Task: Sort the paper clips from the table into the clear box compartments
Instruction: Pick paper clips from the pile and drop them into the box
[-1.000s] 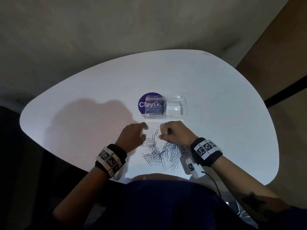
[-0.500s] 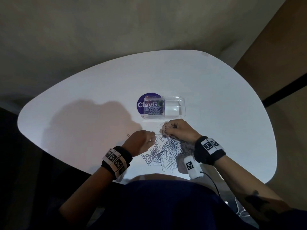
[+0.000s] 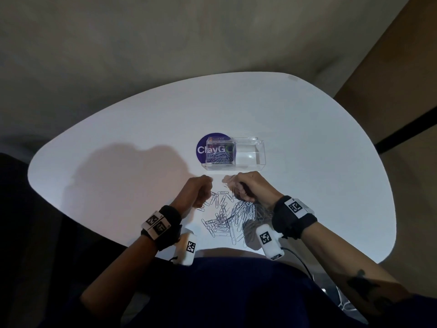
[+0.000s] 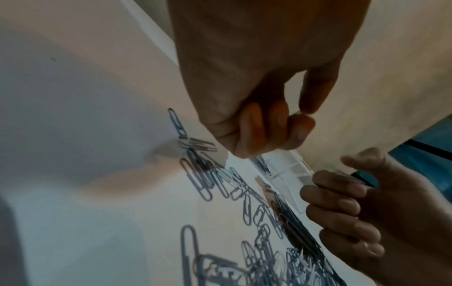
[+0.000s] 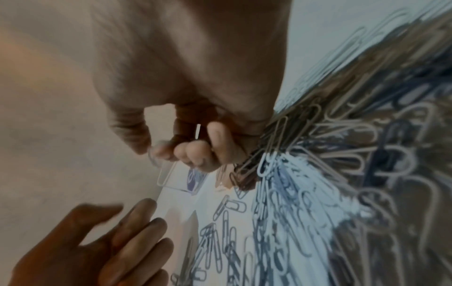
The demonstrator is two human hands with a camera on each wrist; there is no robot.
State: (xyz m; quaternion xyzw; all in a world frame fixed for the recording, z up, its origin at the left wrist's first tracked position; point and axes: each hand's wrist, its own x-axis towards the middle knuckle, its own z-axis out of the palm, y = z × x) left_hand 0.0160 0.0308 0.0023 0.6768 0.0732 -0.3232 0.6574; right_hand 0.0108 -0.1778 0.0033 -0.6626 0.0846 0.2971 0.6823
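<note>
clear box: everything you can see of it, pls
The clear box is transparent plastic, rectangular, open-topped, with two side-by-side compartments. The left one holds a heap of paper clips; the right one looks empty. It sits flat on the white table, partly over a purple round sticker, just beyond both hands; neither touches it.

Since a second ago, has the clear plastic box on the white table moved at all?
No. The clear plastic box covers the same right part of the round purple sticker as before; only the camera shifted.

One clear box [image 3: 250, 152]; two hands; many paper clips [image 3: 224, 216].
</note>
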